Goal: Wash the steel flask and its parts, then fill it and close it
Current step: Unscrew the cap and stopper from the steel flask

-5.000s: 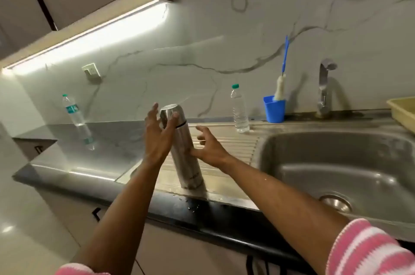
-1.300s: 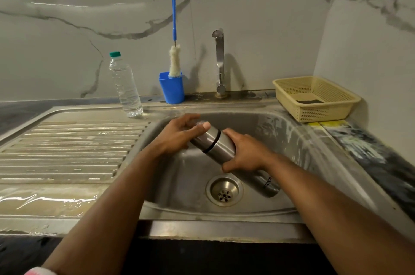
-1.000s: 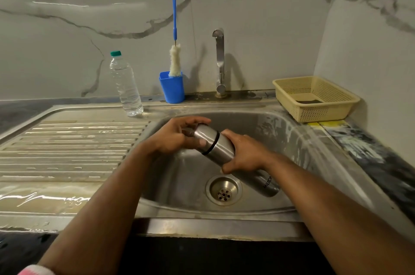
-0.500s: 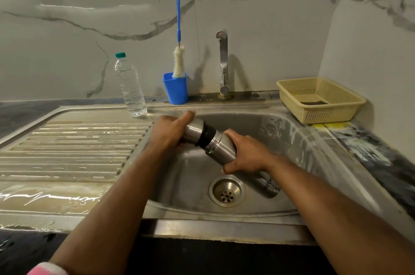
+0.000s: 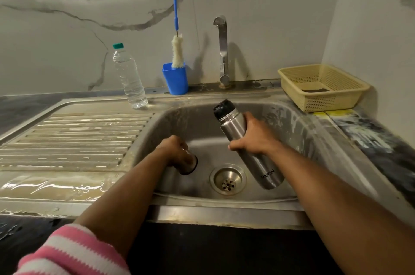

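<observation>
The right hand (image 5: 253, 137) grips the tall cylindrical brushed-steel flask (image 5: 247, 144) round its middle, fingers (image 5: 235, 146) curled about the body; the flask hangs tilted over the stainless-steel sink basin (image 5: 298, 131), its black-stoppered neck pointing up toward the back edge and its base low, just beside the round steel drain (image 5: 228, 179), and whether the base touches the basin floor I cannot tell; the flask's outer cap is off. The left hand (image 5: 177, 153) is low in the basin to the left of the drain, fingers clenched round the small steel cup-shaped flask cap (image 5: 189, 164), whose dark-rimmed open end faces the drain; a pink-and-white striped sleeve (image 5: 71, 252) shows at the near edge. The ribbed steel draining board (image 5: 71, 135) lies left of the basin, wet along its near edge. Along the back edge of the worktop stand a clear plastic water bottle with a green cap (image 5: 129, 77), a blue plastic cup (image 5: 175, 79) holding a blue-handled white bottle brush (image 5: 176, 34), and a steel tap (image 5: 222, 50); at the back right corner sits a pale yellow perforated plastic basket (image 5: 323, 99).
</observation>
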